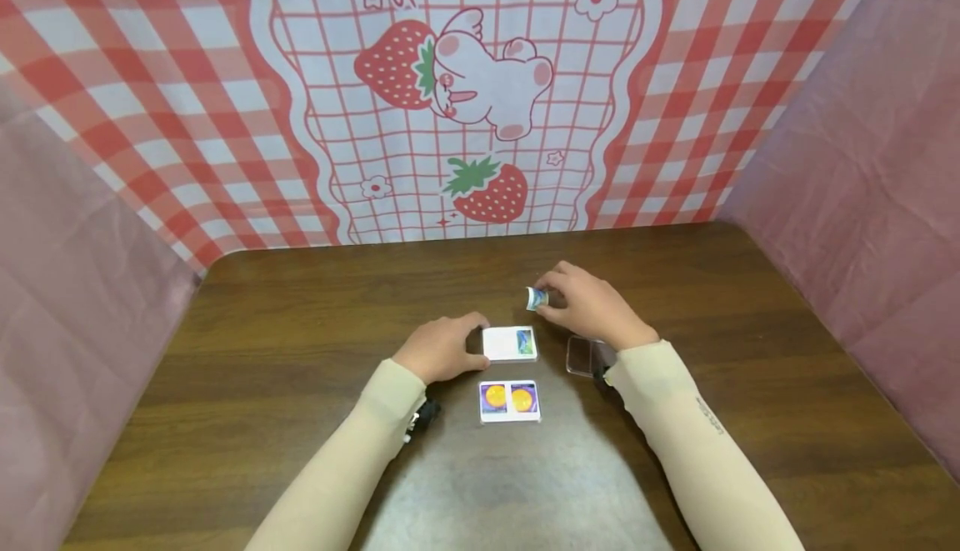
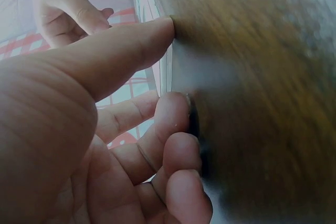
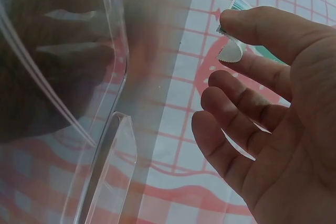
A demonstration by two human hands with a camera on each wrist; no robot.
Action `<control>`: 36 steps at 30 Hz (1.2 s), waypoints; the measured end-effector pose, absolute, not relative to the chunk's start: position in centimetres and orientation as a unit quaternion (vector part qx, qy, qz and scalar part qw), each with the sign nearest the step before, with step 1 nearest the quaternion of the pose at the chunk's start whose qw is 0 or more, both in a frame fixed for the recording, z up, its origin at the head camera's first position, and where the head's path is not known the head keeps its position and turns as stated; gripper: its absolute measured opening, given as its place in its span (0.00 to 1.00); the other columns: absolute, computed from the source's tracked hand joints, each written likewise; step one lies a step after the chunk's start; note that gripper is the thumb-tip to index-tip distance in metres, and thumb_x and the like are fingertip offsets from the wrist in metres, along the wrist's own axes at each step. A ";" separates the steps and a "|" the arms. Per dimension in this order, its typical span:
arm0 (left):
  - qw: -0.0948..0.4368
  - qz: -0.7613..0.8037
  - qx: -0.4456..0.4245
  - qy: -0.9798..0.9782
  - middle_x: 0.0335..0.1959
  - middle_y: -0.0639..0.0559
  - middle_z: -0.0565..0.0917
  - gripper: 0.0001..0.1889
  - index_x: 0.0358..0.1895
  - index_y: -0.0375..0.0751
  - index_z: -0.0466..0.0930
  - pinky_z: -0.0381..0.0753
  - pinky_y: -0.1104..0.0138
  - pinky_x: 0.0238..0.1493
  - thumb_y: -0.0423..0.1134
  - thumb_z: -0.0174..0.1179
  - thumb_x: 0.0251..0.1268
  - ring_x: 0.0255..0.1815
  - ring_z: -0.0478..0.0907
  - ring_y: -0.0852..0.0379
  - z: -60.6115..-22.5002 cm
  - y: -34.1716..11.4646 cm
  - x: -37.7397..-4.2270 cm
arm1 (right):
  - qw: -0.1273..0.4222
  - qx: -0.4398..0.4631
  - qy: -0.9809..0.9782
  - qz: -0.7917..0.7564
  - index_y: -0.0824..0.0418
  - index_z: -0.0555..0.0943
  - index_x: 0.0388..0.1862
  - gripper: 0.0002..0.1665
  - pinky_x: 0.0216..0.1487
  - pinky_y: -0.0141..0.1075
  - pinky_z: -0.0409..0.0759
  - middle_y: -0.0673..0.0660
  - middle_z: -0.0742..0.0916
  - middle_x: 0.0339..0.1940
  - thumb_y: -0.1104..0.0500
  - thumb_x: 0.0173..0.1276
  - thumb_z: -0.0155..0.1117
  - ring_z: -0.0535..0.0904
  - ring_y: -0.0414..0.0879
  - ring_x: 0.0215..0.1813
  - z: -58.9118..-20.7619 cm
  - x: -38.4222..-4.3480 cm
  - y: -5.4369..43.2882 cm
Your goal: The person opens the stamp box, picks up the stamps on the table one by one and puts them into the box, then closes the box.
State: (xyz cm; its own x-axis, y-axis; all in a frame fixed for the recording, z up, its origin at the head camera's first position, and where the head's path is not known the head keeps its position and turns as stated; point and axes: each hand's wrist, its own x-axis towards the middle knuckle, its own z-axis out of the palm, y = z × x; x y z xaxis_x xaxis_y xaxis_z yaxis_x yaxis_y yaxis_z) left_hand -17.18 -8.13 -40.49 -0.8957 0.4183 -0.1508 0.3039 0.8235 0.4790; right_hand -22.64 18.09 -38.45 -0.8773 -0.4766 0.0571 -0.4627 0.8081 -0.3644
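With the white card (image 1: pixel 498 344) as the centre of the dial in the head view, the left hand (image 1: pixel 442 348) sits at 9 o'clock, thumb and forefinger narrowly parted and holding the card's left end, the other fingers curled. The right hand (image 1: pixel 592 301) is at about 2 o'clock, pinching a small curled stamp (image 1: pixel 536 298) between thumb and forefinger, its remaining fingers loosely bent; that stamp is at 1 o'clock, apart from the card. A green-and-blue stamp (image 1: pixel 524 342) lies on the card's 3 o'clock side. At 6 o'clock, just beside, is a second card (image 1: pixel 510 417) bearing two yellow-and-purple stamps (image 1: pixel 495 398). A clear case (image 1: pixel 579 355) lies near 3 o'clock on the brown table (image 1: pixel 300 309), partly hidden by the right wrist
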 end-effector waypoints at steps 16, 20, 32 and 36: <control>0.114 0.213 0.203 0.949 0.56 0.48 0.86 0.30 0.68 0.50 0.76 0.81 0.50 0.55 0.55 0.70 0.66 0.52 0.84 0.48 -40.4 -8.0 -17.3 | 0.008 -0.260 0.947 -0.190 0.56 0.85 0.57 0.19 0.45 0.44 0.82 0.51 0.82 0.49 0.51 0.71 0.72 0.82 0.49 0.45 -38.1 -22.1 18.2; 0.113 0.214 0.201 0.949 0.58 0.47 0.86 0.30 0.68 0.50 0.76 0.80 0.50 0.56 0.55 0.70 0.66 0.53 0.84 0.48 -40.5 -8.0 -17.4 | 0.006 -0.259 0.947 -0.190 0.56 0.85 0.56 0.19 0.44 0.44 0.82 0.51 0.82 0.49 0.51 0.70 0.73 0.82 0.49 0.45 -38.1 -22.1 18.2; 0.114 0.221 0.200 0.948 0.57 0.48 0.86 0.30 0.68 0.50 0.76 0.80 0.51 0.56 0.56 0.70 0.66 0.53 0.83 0.49 -41.0 -8.3 -17.7 | 0.012 -0.250 0.950 -0.186 0.57 0.84 0.58 0.21 0.46 0.45 0.83 0.52 0.82 0.51 0.50 0.70 0.73 0.82 0.48 0.46 -38.0 -22.1 18.1; 0.107 0.223 0.195 0.949 0.56 0.48 0.86 0.30 0.68 0.51 0.76 0.81 0.50 0.55 0.56 0.70 0.66 0.51 0.84 0.49 -40.9 -8.3 -17.7 | 0.006 -0.254 0.950 -0.184 0.57 0.84 0.58 0.21 0.44 0.44 0.82 0.52 0.82 0.50 0.50 0.70 0.73 0.81 0.47 0.44 -38.0 -22.2 18.1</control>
State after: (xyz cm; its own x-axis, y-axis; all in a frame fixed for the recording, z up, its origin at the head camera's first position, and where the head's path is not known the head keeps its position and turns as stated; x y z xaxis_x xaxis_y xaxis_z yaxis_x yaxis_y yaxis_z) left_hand -17.71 -8.32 -40.93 -0.9011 0.4176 -0.1164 0.3221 0.8247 0.4649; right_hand -22.19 18.10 -37.97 -0.8710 -0.4846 0.0812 -0.4799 0.8035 -0.3522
